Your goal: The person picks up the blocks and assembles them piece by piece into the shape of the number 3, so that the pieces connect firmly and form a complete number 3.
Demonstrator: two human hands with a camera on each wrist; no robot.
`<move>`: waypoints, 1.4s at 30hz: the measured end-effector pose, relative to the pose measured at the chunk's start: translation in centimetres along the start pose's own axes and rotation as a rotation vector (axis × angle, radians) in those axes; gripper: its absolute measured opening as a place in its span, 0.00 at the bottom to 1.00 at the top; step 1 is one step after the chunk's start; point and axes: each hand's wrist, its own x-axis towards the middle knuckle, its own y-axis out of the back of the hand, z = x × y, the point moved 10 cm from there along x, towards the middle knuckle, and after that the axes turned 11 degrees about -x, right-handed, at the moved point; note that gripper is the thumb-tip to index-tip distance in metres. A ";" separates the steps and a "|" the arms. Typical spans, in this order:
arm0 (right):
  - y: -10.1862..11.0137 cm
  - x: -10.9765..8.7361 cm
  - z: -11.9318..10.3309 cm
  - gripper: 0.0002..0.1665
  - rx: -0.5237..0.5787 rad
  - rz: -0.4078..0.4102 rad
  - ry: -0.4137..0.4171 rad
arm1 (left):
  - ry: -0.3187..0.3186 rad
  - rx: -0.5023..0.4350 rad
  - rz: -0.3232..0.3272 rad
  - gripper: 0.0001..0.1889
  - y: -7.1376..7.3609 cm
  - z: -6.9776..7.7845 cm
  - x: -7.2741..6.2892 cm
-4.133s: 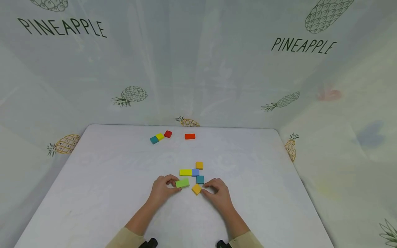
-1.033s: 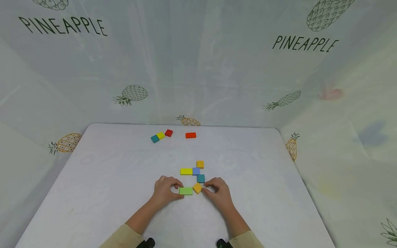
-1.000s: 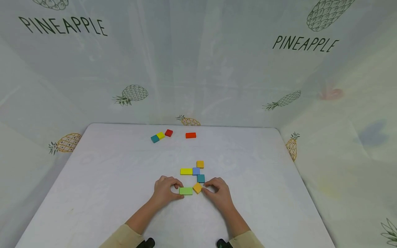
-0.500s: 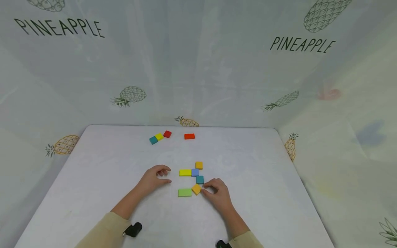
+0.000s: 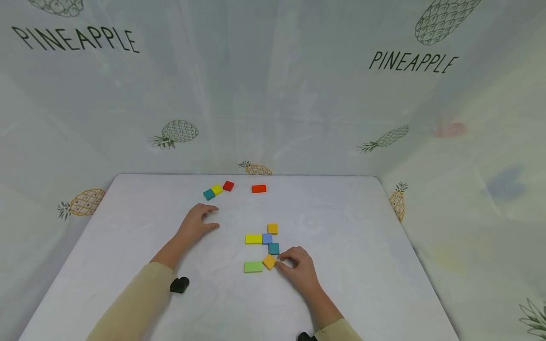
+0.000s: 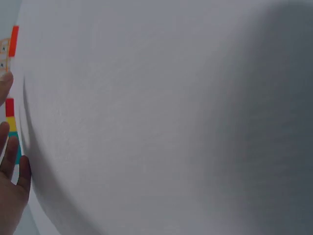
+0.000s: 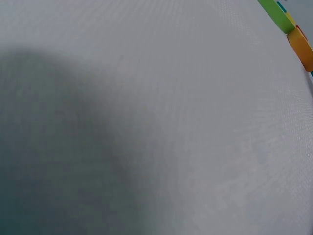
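Note:
My left hand (image 5: 194, 225) hovers over the table's left half, thumb and fingers apart, holding nothing. Just beyond it are a teal block (image 5: 209, 194), a yellow block (image 5: 217, 189) and a red block (image 5: 228, 186). Its fingers (image 6: 11, 159) show at the left wrist view's edge. My right hand (image 5: 300, 269) stays beside a tilted orange block (image 5: 269, 262), thumb tip at its right corner, with a gap between thumb and forefinger. A light green block (image 5: 253, 267) lies against the orange one's left. Above are a teal square (image 5: 274, 248), blue square (image 5: 267, 238), long yellow block (image 5: 253, 239) and orange square (image 5: 272, 228).
A long red-orange block (image 5: 259, 189) lies near the far edge of the white table (image 5: 341, 227). A pineapple-print curtain (image 5: 273, 94) hangs behind the table and along its sides. In the right wrist view, the green block (image 7: 276, 15) sits in the top corner.
My left hand brought the light green block down beside the tilted orange one and let go. It then moved up and left toward the far blocks. The right hand has hardly moved.

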 end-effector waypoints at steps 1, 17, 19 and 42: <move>0.0 0.0 0.0 0.09 -0.004 0.000 -0.003 | 0.005 0.002 0.006 0.27 0.2 -0.3 0.3; 0.0 -0.1 -0.2 0.07 0.009 0.000 0.004 | 0.186 0.188 -0.005 0.50 1.8 -2.6 3.5; 0.1 -0.2 -0.2 0.07 0.005 0.001 0.011 | 0.185 0.215 -0.032 0.51 1.8 -2.8 3.8; 0.1 -0.1 -0.2 0.08 0.001 0.012 0.018 | 0.205 0.221 0.030 0.33 2.0 -2.8 4.0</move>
